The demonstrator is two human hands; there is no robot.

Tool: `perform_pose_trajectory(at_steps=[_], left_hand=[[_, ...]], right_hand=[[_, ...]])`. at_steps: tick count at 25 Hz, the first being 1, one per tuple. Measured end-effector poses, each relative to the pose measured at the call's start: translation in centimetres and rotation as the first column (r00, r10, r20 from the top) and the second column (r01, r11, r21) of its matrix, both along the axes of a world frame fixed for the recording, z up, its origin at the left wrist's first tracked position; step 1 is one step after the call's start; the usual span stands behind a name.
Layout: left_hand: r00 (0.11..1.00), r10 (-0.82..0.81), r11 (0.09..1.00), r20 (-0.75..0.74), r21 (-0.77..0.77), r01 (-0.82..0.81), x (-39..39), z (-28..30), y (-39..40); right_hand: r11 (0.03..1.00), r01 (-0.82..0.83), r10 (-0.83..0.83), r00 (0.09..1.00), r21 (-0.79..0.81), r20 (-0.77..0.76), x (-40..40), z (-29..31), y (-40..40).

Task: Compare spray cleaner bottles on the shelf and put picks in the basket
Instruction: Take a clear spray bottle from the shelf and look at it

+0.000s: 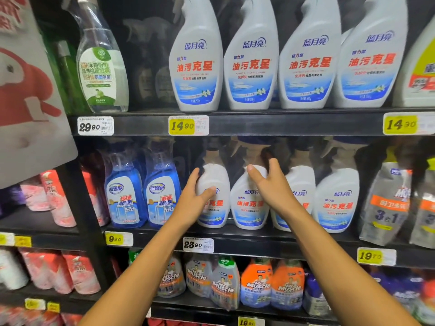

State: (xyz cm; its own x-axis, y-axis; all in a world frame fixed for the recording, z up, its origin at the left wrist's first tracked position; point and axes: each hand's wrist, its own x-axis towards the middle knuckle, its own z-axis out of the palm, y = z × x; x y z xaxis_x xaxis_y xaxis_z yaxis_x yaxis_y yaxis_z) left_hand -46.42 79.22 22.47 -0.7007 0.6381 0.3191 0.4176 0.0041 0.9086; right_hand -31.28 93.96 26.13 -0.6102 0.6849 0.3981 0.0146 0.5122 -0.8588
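Forearms: both bare arms rise from the bottom edge of the frame toward the middle shelf.
Shelving (294,124): black store shelves fill the frame, with yellow and white price tags along their front edges.
Top row: four white spray cleaner bottles (250,67) with red and blue print stand side by side across the upper centre and right.
Clear bottle (103,71): upper left of centre, green label, upright.
Blue bottles (124,196): two glass-cleaner sprays stand left of centre on the middle shelf.
Middle row: four white spray bottles stand on the middle shelf at centre.
Left hand (193,201): fingers and thumb curled round the leftmost white bottle (217,177) of that row, which stands on the shelf.
Right hand (270,184): fingers wrapped round the shoulder of the second white bottle (249,208), thumb across its front; it too stands upright on the shelf.
Lower shelf: orange and grey refill pouches (256,283) at bottom centre.
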Motion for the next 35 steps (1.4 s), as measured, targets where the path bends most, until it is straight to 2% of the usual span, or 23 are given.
perform_pose_trajectory(at_steps=[4, 8, 15, 21, 25, 30, 35], left_hand=[[0.999, -0.025, 0.997, 0.023, 0.078, 0.023, 1.8, 1.5, -2.2], [0.999, -0.035, 0.985, -0.036, 0.167, 0.041, 3.3, 4.1, -6.1], [0.985, 0.040, 0.940, -0.167, 0.340, 0.020, 1.9, 10.4, -12.6], [0.964, 0.162, 0.911, -0.213, 0.408, -0.063, -2.0, 17.1, -16.4], [0.964, 0.174, 0.892, -0.202, 0.447, -0.068, -4.1, 20.7, -17.4], [0.981, 0.170, 0.898, -0.097, 0.425, -0.114, -6.2, 22.4, -16.8], [0.980, 0.200, 0.936, -0.017, 0.300, -0.186, -7.8, 21.1, -16.4]], right_hand=[[0.999, 0.013, -0.011, 0.998, 0.041, -0.058, 1.1, 0.1, -1.4], [0.997, 0.045, -0.036, 0.990, 0.065, -0.136, 2.5, 1.2, -4.2], [0.959, -0.222, 0.255, 0.947, 0.175, -0.195, 2.4, 7.6, -11.1], [0.903, -0.349, 0.406, 0.884, 0.249, -0.233, -4.3, 14.8, -15.1], [0.893, -0.333, 0.407, 0.885, 0.303, -0.225, -12.3, 19.4, -15.7], [0.934, -0.276, 0.314, 0.937, 0.225, -0.153, -20.7, 22.7, -14.8], [0.898, -0.439, 0.434, 0.882, 0.013, -0.181, -24.4, 22.9, -14.5]])
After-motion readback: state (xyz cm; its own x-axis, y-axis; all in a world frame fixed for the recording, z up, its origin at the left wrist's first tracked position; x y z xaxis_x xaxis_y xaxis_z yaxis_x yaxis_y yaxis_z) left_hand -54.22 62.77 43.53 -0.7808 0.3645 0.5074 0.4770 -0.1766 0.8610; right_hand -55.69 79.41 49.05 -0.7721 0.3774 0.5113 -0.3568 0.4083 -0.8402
